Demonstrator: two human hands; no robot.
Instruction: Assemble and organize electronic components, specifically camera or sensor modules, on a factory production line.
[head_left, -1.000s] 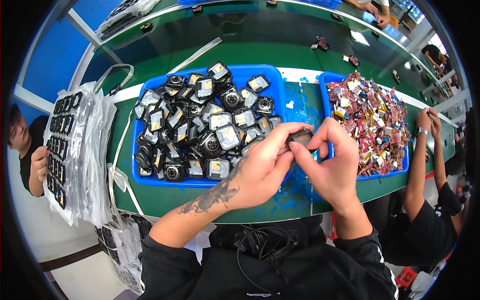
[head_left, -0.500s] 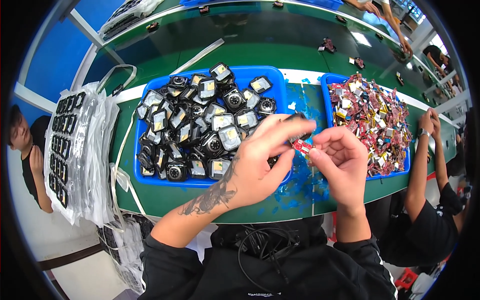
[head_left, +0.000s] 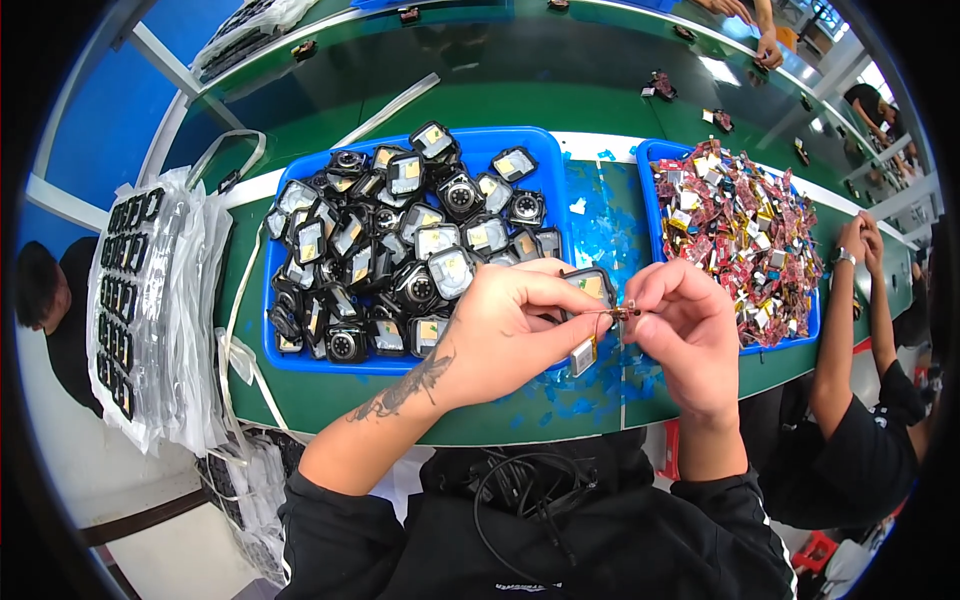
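My left hand [head_left: 520, 315] and my right hand [head_left: 690, 335] meet over the gap between two blue bins. Thumb and fingertips of both are closed on a small circuit board [head_left: 626, 311], seen nearly edge-on between them. A silver battery [head_left: 583, 357] hangs below my left fingertips, with a thin wire near it. Behind my left index finger shows a black watch case [head_left: 590, 284] with a pale inside; whether my other left fingers hold it is hidden. Left of my hands, the blue bin [head_left: 553, 190] is heaped with black watch cases [head_left: 420, 285].
The right blue bin [head_left: 648, 190] holds red circuit boards with batteries [head_left: 740, 240]. Blue film scraps [head_left: 600, 215] litter the green table [head_left: 480, 425]. Beyond lies a conveyor [head_left: 530, 90] carrying scattered parts. Plastic-wrapped trays [head_left: 150, 300] stand at left. A co-worker's hands [head_left: 860, 240] are at right.
The small board has turned from its red face to nearly edge-on. The battery and watch case now show by my left fingers, which have closed to a pinch at the board.
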